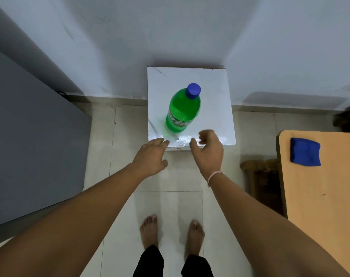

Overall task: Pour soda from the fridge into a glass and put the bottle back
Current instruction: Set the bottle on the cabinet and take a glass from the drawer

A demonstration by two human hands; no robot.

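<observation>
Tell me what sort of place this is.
Probably a room in a home: tiled floor, a grey fridge on the left, a green soda bottle on a small white stand, and a wooden table.

Green bottle (182, 112), blue cap (193, 90); white stand (214, 92); blue cloth (305, 151); tan table (330, 186).

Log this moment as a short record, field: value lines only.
bottle: green soda bottle, blue cap on, upright
support: white stand against the wall
left hand: open, empty, near the stand's front edge
right hand: open, fingers curled, empty, short of the bottle
glass: none in view
side table: holds a blue cloth
</observation>
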